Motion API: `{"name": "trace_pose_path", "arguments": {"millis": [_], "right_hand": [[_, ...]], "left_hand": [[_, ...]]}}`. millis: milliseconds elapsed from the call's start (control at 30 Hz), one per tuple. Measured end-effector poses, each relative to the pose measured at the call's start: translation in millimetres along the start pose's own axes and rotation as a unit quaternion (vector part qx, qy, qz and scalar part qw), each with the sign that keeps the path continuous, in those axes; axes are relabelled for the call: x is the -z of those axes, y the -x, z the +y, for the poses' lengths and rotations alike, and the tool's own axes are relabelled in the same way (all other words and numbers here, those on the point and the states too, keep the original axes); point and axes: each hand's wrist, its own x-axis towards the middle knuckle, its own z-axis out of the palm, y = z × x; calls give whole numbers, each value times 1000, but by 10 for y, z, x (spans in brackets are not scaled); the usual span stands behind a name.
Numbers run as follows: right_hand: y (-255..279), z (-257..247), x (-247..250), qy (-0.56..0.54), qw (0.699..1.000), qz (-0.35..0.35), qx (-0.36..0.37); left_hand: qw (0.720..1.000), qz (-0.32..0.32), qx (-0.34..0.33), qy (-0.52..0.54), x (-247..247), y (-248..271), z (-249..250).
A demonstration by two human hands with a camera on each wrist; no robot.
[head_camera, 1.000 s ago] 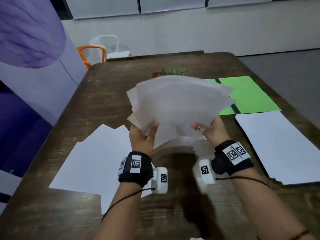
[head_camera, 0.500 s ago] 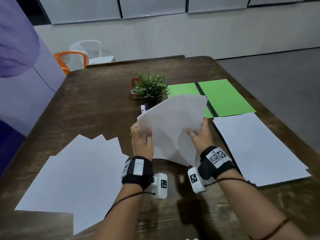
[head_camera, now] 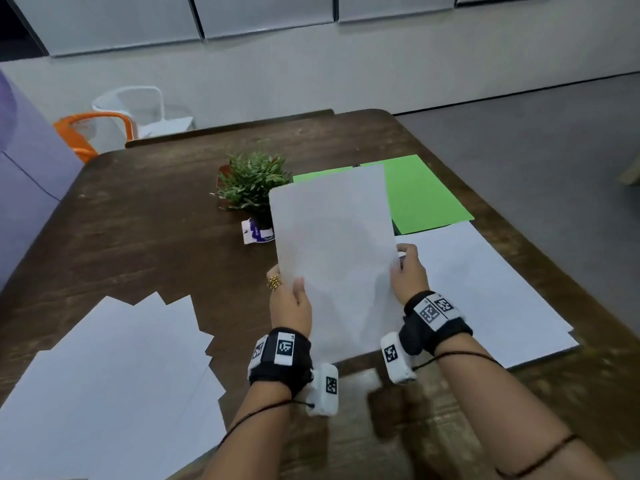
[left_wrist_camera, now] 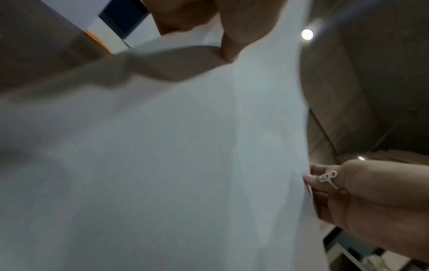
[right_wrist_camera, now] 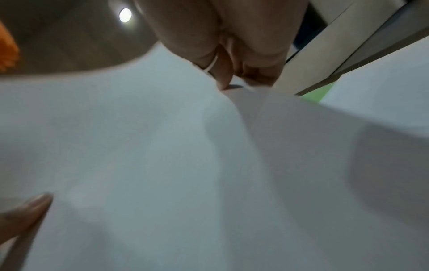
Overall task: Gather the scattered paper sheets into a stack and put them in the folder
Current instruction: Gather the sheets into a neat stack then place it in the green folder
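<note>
A stack of white paper sheets (head_camera: 334, 258) stands upright on its lower edge over the table's middle. My left hand (head_camera: 289, 299) grips its left edge, thumb on the near face. My right hand (head_camera: 407, 271) grips its right edge. The left wrist view shows the paper stack (left_wrist_camera: 162, 165) filling the frame, with my left hand (left_wrist_camera: 223, 36) above it. In the right wrist view the paper stack (right_wrist_camera: 162, 165) sits under my right hand (right_wrist_camera: 232, 55). The open green folder (head_camera: 422, 195) lies flat behind the stack, partly hidden by it.
Loose white sheets (head_camera: 110, 386) are fanned out on the wooden table (head_camera: 145, 216) at the near left. More white sheets (head_camera: 485, 289) lie at the right, below the folder. A small potted plant (head_camera: 252, 188) stands mid-table. Orange and white chairs (head_camera: 114, 123) stand beyond the far edge.
The fanned, tilted sheets have been squared into one upright stack and lowered toward the table. Both hands have slid to its side edges.
</note>
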Motion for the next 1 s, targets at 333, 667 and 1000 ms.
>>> {"name": "trace_pose_path", "arguments": {"millis": [333,667,1000], "right_hand": [[-691,1023,1141,130,985,60,-98],[-881,1573,1322,329,938,-48,-93],[-121,729,-182,263,912,-276,153]], "left_hand": [[957,-266,81,-85,-1596,42,385],[943,-252,120,-180,-2200,300,267],[918,-132,94,-361,-312,118,-709]]}}
